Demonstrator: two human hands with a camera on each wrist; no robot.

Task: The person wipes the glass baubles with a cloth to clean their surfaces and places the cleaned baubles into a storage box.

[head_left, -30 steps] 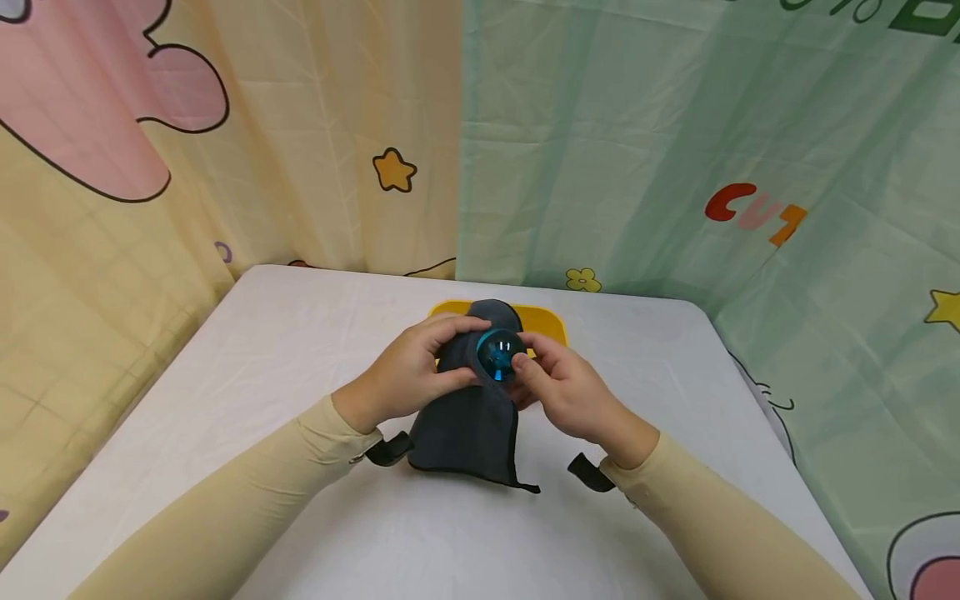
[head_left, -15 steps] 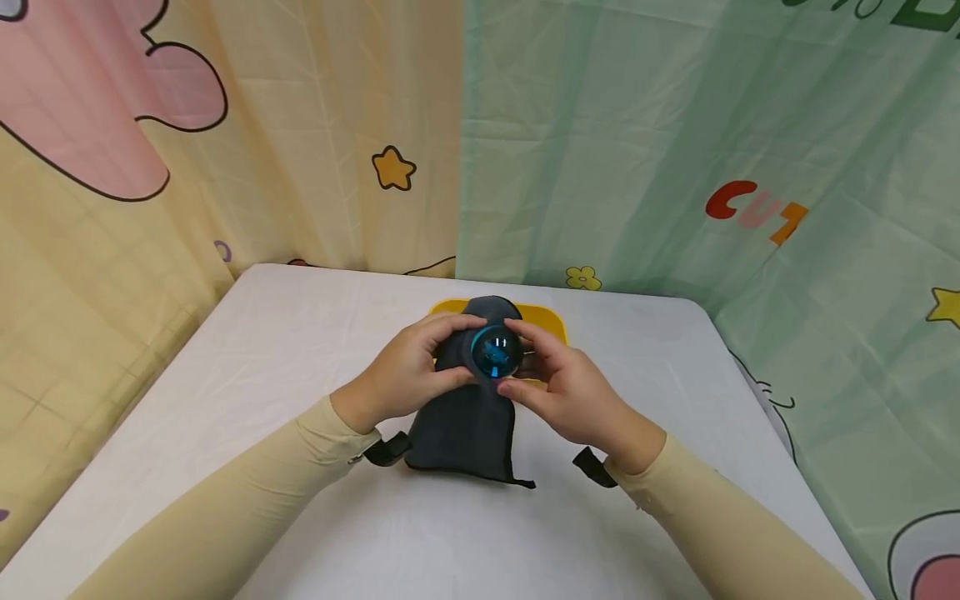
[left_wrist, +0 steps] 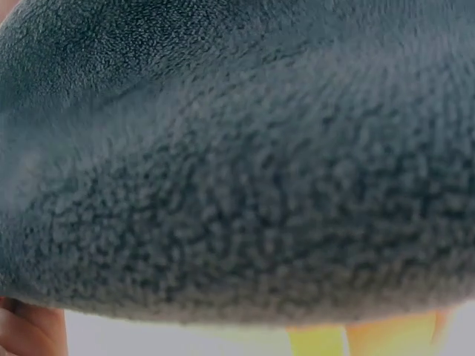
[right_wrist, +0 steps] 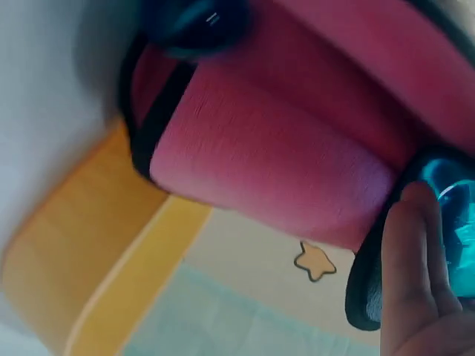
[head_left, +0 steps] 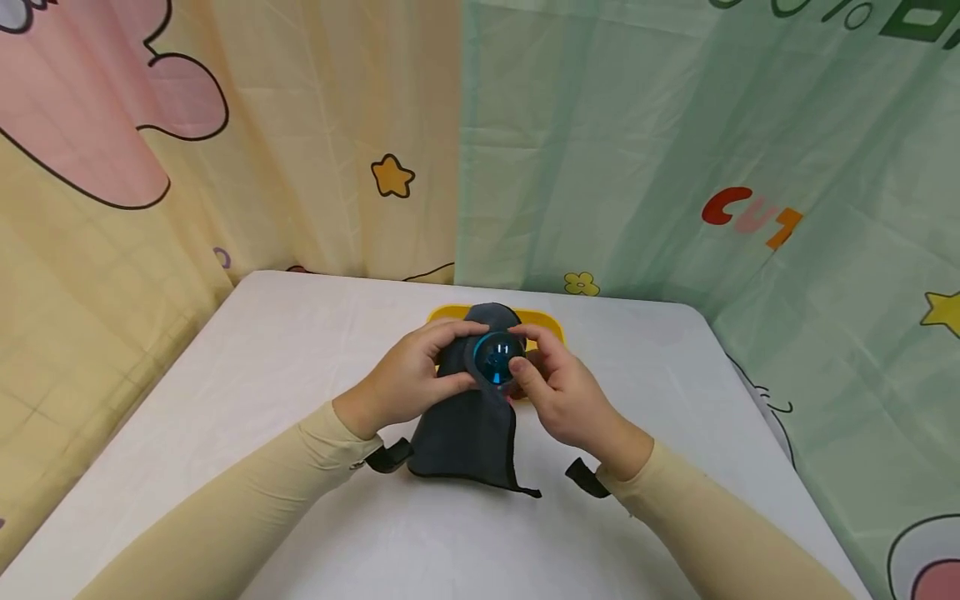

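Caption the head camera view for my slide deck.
Left hand grips dark grey fabric while the right hand holds a shiny blue round piece, a yellow container partly hidden behind.

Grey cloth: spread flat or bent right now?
Bent, not flat: the right wrist view shows the pink side of the grey cloth curving round, with a deep crease.

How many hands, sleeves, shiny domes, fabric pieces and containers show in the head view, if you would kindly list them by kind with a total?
Bare hands: 2 (left hand, right hand)
Beige cloth sleeves: 2 (left sleeve, right sleeve)
Shiny blue dome: 1
Dark grey, black-edged fabric piece: 1
Yellow container with rounded corners: 1
Total: 7
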